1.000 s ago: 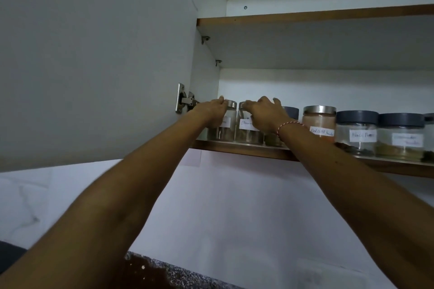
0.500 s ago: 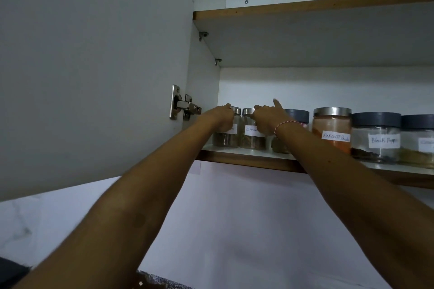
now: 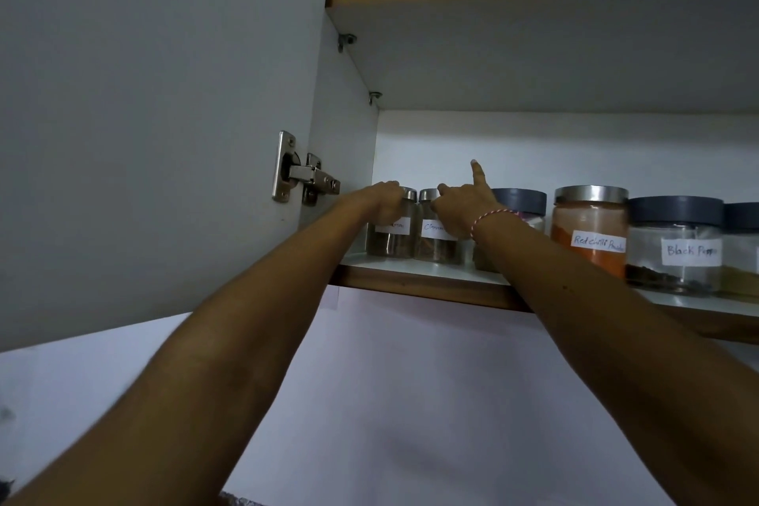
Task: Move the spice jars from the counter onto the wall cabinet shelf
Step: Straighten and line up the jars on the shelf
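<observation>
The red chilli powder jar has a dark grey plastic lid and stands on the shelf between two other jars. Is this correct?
Not quite. The red chilli powder jar has a shiny metal lid, as the head view shows; the dark grey lids belong to its neighbours, such as the black pepper jar. It does stand on the shelf between two jars.

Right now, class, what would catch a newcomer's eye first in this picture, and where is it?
Two bare arms reach up to the shelf, the left hand and right hand each on a small steel-lidded jar at its left end. To the right stands the orange chilli jar. On the open door, a shiny hinge gleams.
</observation>
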{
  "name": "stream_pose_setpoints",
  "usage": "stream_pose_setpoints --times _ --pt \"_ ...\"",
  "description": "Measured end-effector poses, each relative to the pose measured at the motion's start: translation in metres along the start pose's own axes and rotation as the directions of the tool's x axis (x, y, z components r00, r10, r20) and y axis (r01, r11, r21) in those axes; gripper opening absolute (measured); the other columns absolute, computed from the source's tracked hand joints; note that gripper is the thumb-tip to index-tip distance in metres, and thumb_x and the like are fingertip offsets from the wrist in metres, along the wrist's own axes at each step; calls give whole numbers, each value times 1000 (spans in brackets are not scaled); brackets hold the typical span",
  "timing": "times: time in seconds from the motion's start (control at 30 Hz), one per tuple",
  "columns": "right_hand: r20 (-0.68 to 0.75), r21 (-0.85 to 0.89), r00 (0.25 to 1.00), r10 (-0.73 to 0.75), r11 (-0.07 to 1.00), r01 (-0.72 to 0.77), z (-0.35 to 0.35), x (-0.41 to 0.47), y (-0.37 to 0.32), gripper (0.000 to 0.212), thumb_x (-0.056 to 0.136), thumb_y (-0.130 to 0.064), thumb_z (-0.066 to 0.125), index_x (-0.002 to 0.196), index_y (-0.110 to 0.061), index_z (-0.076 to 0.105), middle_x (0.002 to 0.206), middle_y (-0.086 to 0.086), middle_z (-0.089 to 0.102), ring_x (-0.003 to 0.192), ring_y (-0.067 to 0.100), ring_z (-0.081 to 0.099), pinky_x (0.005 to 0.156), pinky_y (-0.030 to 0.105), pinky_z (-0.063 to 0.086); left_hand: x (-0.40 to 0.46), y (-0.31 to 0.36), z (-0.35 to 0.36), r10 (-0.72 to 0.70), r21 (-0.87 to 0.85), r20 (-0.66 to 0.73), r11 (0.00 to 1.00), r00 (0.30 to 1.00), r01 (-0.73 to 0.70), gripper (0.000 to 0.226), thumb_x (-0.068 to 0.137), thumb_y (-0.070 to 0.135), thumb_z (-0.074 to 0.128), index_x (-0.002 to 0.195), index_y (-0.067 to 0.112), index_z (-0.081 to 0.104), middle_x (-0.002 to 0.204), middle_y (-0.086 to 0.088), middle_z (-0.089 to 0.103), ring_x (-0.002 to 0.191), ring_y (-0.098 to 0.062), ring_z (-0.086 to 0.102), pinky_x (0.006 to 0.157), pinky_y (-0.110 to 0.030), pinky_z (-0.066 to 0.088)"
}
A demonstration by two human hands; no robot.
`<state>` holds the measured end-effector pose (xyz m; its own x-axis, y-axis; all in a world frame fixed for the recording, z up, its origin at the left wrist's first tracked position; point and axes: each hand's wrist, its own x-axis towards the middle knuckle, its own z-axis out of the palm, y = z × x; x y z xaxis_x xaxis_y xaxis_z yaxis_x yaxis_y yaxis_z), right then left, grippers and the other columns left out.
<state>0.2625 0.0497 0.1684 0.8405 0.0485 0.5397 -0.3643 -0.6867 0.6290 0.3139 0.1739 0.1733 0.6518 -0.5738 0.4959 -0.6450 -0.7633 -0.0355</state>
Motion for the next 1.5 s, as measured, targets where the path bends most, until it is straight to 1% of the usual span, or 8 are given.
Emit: stream_pose_setpoints --times 0.17,0.37,0.57,0.7,0.8,1.0,1.13,1.5 --pt "55 21 998 19 1000 -20 -5 1 0 46 98 -22 38 143 -22 35 153 5 31 135 31 38 107 65 -13 -2 -8 2 -20 -66 -15 998 1000 19 33 95 5 36 125 0 48 131 -20 49 118 -32 48 95 -36 39" --pt "-88 2 996 12 1000 -12 -2 -7 -1 49 95 -40 42 142 -30 36 153 2 29 144 27 19 105 68 -11 -14 -2 10 0 -183 -245 982 970 -46 54 95 1 39 146 5 23 159 -11 -1 144 -30 19 113 -37 26" --pt "-236 398 959 155 916 -50 -19 -39 35 53 92 -11 52 141 -26 38 154 2 27 145 21 18 110 63 -7 -24 17 14 111 -87 -340 985 934 -149 61 96 3 37 150 13 11 159 -5 6 146 -22 11 117 -38 17" --pt "-431 608 827 361 793 -30 -13 -79 64 47 89 4 48 132 -17 51 142 9 48 134 26 41 117 52 16 -31 48 -3 141 -194 -378 954 915 -227 57 94 -3 37 147 13 25 157 -5 20 145 -22 18 118 -37 18" --pt "-451 650 734 507 751 -120 -3 -109 82 39 90 0 53 127 -11 56 127 16 60 118 33 56 104 44 41 -26 79 -15 203 -190 -380 938 902 -291 55 93 -4 37 144 14 32 155 -4 25 144 -22 21 117 -36 19" --pt "-275 549 789 550 763 -341 5 -133 115 36 91 -15 58 126 -14 58 123 19 61 111 36 57 90 41 47 -14 115 -24 290 -113 -175 943 941 -312 36 93 7 40 124 9 59 128 -17 57 114 -30 53 93 -35 42" --pt "-195 485 897 396 834 -263 16 -125 119 31 89 -12 59 118 -18 64 114 14 67 96 30 62 81 39 52 -10 118 -28 249 -161 -166 948 954 -275 39 94 4 37 126 5 57 131 -15 57 118 -29 52 100 -39 42" --pt "-125 595 952 278 789 -153 31 -110 134 34 91 -4 51 123 -13 61 118 13 66 103 30 61 86 37 49 10 111 -11 216 -53 -38 975 976 -218 37 97 9 36 131 5 51 127 -18 57 113 -32 53 90 -35 42"
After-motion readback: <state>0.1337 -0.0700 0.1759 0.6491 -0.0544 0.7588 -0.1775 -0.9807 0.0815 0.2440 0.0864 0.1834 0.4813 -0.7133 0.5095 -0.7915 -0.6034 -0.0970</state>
